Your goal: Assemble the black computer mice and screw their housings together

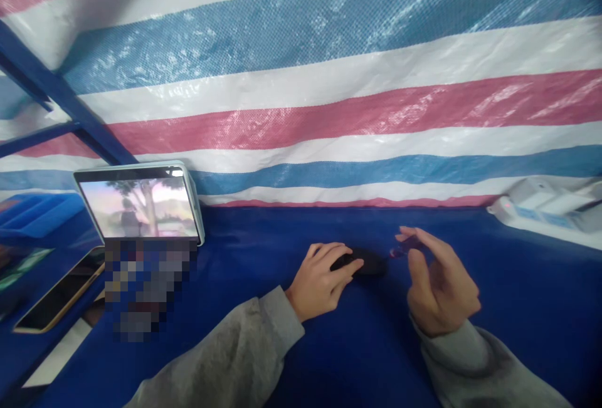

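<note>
I judge that the work with the rounded black object (pixel 371 264) is under way: it lies on the table (pixel 254 257), and I see no finished result; what is left, I cannot tell. The left hand (pixel 320 279) has its fingers bent over one end, seemingly holding it. The right hand (pixel 442 282) is half curled near a small purple piece (pixel 397 252); whether it is gripped, I cannot tell. I count one each of these two, one propped tablet (pixel 141 207) and one smartphone (pixel 63 292).
</note>
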`<state>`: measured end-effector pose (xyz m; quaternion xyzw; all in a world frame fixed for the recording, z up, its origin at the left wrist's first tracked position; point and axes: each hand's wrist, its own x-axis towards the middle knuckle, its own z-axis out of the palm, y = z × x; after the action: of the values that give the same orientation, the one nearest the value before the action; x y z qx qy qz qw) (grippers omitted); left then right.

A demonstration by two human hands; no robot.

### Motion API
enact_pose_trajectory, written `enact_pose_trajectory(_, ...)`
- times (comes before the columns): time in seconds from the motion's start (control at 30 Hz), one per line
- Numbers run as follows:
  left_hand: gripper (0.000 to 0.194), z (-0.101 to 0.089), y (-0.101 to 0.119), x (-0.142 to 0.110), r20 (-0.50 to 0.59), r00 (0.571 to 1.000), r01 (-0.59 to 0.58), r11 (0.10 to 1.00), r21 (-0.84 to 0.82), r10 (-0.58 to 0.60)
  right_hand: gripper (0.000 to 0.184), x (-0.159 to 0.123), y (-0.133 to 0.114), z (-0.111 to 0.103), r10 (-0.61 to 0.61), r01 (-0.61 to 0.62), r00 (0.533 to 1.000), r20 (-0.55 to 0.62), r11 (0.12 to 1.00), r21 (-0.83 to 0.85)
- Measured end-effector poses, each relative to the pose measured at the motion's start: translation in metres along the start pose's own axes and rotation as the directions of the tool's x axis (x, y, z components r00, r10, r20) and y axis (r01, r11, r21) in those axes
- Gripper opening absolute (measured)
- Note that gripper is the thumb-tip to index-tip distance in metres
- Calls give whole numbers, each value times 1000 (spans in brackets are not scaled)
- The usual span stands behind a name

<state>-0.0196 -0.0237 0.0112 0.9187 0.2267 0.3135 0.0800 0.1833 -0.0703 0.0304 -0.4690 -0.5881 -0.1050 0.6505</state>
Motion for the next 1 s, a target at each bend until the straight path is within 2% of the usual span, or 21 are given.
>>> enact_pose_trajectory(0.13, 37, 1, -1, -1, 12, 1000, 8, 1000, -7, -7, 42, -1, 4, 0, 40, -39, 999, -9, 997, 70)
enact_pose_trajectory(0.27, 36, 0, 0, 0, 3, 1000, 10, 1000, -15, -10, 32, -3, 9, 1, 9, -8, 999, -37, 999, 46)
enact_pose_trajectory(0.4, 37, -1, 1, 1, 3, 1000, 9, 1000, -10, -9, 38, -3, 5, 3, 47, -45, 999, -7, 991, 130)
enact_pose_trajectory(0.67, 36, 0, 1, 0, 4, 1000, 3, 1000, 1, -3, 38, 2, 7, 1, -25, 25, 999, -46, 1000, -6)
enact_pose_trajectory(0.8, 36, 0, 1, 1, 0, 1000, 4, 1000, -3, -4, 33, 1, 2, -1, 0, 0, 1000, -15, 1000, 27)
enact_pose_trajectory(0.9, 35, 1, 1, 0, 3, 1000, 4, 1000, 1, -4, 36, 0, 0, -1, 30, -30, 999, 15, 998, 51)
enact_pose_trajectory(1.0, 36, 1, 0, 0, 6, 1000, 2, 1000, 6, -2, 39, 1, 2, 0, 17, -17, 1000, -5, 997, 72)
